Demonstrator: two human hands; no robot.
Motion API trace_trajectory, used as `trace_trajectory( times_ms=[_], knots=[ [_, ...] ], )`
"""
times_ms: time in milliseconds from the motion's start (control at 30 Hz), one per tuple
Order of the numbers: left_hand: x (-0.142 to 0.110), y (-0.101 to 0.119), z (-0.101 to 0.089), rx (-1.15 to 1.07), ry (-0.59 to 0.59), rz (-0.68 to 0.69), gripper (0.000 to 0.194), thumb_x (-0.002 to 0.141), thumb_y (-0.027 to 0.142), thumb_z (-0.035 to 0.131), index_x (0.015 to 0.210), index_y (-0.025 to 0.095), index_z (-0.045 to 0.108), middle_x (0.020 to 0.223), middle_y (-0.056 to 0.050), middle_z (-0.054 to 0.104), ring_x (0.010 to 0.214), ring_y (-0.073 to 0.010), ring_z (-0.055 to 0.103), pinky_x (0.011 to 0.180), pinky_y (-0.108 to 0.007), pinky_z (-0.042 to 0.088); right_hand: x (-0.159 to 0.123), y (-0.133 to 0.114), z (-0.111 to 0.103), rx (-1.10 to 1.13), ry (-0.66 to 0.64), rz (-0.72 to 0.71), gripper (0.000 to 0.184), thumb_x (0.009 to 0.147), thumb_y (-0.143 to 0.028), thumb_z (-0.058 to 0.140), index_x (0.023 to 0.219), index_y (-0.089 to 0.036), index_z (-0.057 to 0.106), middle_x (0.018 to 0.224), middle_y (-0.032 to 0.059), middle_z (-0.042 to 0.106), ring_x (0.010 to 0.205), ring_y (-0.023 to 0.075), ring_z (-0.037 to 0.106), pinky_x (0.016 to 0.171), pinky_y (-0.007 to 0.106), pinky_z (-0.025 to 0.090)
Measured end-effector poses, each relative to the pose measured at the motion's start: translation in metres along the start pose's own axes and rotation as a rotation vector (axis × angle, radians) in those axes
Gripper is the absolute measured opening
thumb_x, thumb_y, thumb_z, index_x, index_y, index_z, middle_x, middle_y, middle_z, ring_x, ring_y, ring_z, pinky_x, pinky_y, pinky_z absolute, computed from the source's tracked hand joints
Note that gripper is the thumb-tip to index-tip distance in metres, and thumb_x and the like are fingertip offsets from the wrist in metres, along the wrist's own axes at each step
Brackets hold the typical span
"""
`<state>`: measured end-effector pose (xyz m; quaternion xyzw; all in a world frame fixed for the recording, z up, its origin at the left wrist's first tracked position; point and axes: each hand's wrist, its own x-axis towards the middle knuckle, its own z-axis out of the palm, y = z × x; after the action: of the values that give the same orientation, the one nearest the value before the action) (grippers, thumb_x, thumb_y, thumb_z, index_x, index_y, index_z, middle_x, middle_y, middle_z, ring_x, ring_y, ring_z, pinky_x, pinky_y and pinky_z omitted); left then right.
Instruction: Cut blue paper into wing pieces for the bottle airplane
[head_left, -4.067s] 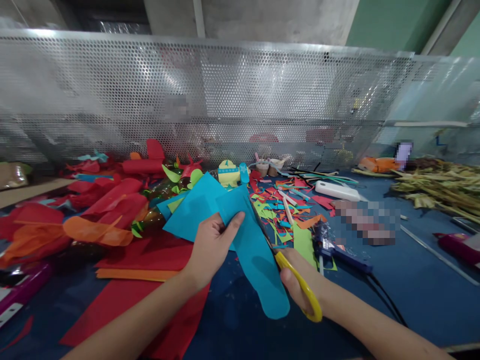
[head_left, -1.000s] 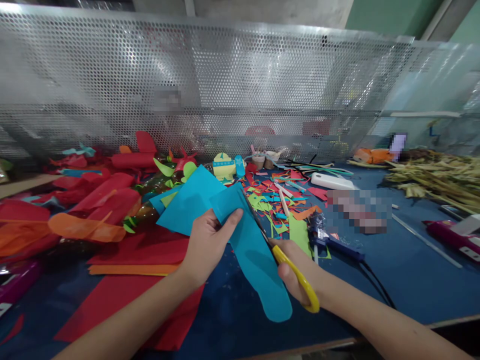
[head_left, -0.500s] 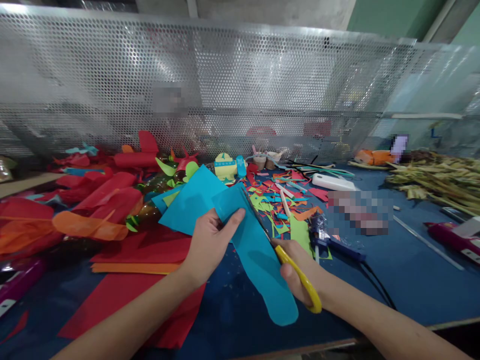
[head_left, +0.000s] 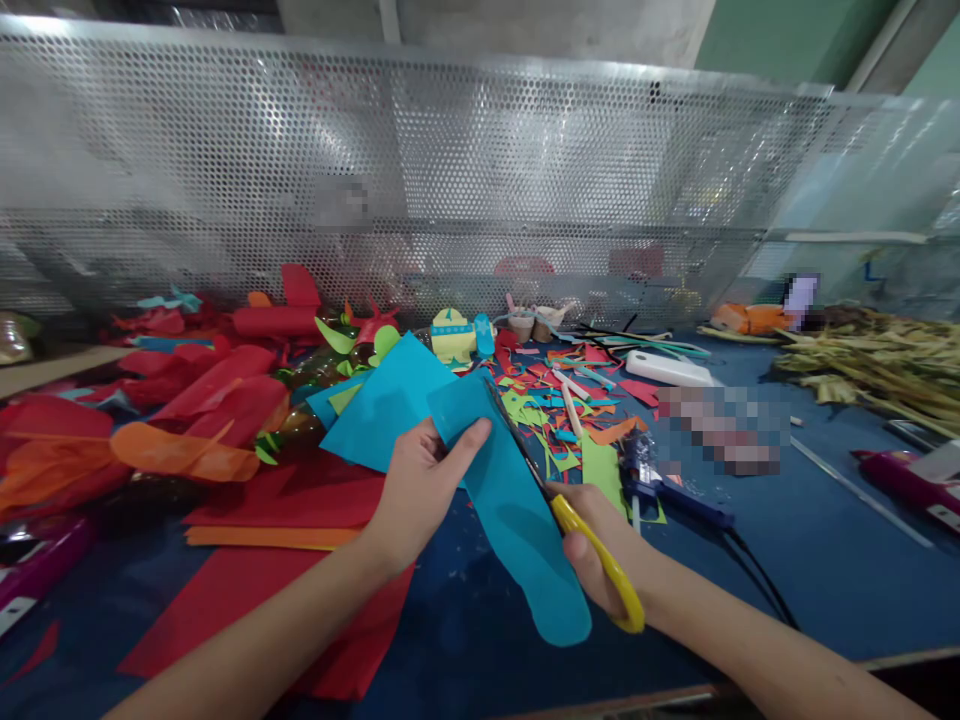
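My left hand pinches a long blue strip of paper or felt near its upper end, thumb on top. The strip hangs down to the right and ends in a rounded tip. Yellow-handled scissors are in my right hand, fingers through the loops. Their dark blades lie along the strip's right edge, pointing up and away; whether they are parted is hard to see. Behind my left hand lies a larger blue sheet. Red sheets and an orange sheet rest under my left forearm.
Colourful scraps cover the table's middle. A blue glue gun with a black cord lies right of my right hand. Red cut shapes pile up at left, dried stalks at far right. A perforated metal panel stands behind.
Both hands keep nearly the same hold on strip and scissors. The strip's lower rounded end has shifted slightly up and left. The whole view has moved a little.
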<state>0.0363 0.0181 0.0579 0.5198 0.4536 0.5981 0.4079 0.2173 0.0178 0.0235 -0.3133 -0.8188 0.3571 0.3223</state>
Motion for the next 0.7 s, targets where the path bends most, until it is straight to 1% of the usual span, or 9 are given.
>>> trace_trajectory(
  times_ms=[133, 233, 367, 500, 600, 700],
  knots=[
    [-0.0006, 0.0027, 0.0024, -0.050, 0.004, -0.007, 0.027, 0.073, 0.041, 0.069, 0.085, 0.017, 0.069, 0.085, -0.006, 0.073, 0.079, -0.0244, 0.067, 0.070, -0.035, 0.056, -0.0006, -0.0006, -0.0001, 0.012, -0.027, 0.032, 0.071, 0.071, -0.087, 0.013, 0.063, -0.020, 0.036, 0.052, -0.0028, 0.036, 0.047, 0.0092, 0.029, 0.043, 0.025, 0.022],
    [-0.0010, 0.0024, 0.0018, -0.047, 0.007, -0.011, 0.027, 0.072, 0.041, 0.070, 0.085, 0.017, 0.068, 0.085, -0.005, 0.073, 0.081, -0.0239, 0.066, 0.072, -0.035, 0.055, 0.0005, 0.0007, 0.0000, -0.016, -0.012, 0.013, 0.071, 0.072, -0.086, 0.012, 0.063, -0.020, 0.036, 0.051, -0.0032, 0.035, 0.045, 0.0090, 0.029, 0.043, 0.025, 0.021],
    [0.0005, -0.0018, -0.0020, -0.008, 0.026, -0.011, 0.029, 0.076, 0.045, 0.065, 0.072, 0.017, 0.065, 0.070, -0.002, 0.068, 0.066, -0.0189, 0.063, 0.062, -0.029, 0.053, 0.0028, 0.0051, 0.0001, -0.070, 0.004, -0.042, 0.069, 0.074, -0.085, 0.010, 0.063, -0.021, 0.033, 0.050, -0.0046, 0.032, 0.043, 0.0081, 0.025, 0.043, 0.025, 0.019],
    [0.0038, -0.0037, -0.0036, 0.026, 0.045, 0.028, 0.026, 0.077, 0.043, 0.064, 0.072, 0.018, 0.062, 0.069, 0.001, 0.065, 0.061, -0.0149, 0.059, 0.058, -0.026, 0.050, 0.0035, 0.0069, -0.0002, -0.102, -0.038, -0.089, 0.067, 0.075, -0.083, 0.007, 0.063, -0.022, 0.030, 0.052, -0.0043, 0.031, 0.044, 0.0086, 0.025, 0.044, 0.026, 0.020],
    [0.0041, -0.0027, -0.0025, 0.018, 0.029, 0.004, 0.026, 0.077, 0.043, 0.064, 0.069, 0.018, 0.061, 0.065, 0.001, 0.064, 0.058, -0.0142, 0.057, 0.055, -0.025, 0.049, 0.0037, 0.0047, -0.0002, -0.123, -0.037, -0.114, 0.066, 0.076, -0.082, 0.007, 0.065, -0.022, 0.031, 0.054, -0.0038, 0.033, 0.044, 0.0091, 0.026, 0.044, 0.026, 0.021],
    [0.0023, -0.0007, -0.0006, -0.007, -0.008, -0.020, 0.027, 0.076, 0.043, 0.065, 0.069, 0.017, 0.061, 0.065, 0.000, 0.065, 0.058, -0.0157, 0.059, 0.054, -0.026, 0.050, 0.0044, 0.0016, -0.0001, -0.128, -0.048, -0.124, 0.064, 0.077, -0.081, 0.007, 0.066, -0.022, 0.029, 0.056, -0.0039, 0.032, 0.045, 0.0092, 0.025, 0.043, 0.026, 0.020]
  ],
)
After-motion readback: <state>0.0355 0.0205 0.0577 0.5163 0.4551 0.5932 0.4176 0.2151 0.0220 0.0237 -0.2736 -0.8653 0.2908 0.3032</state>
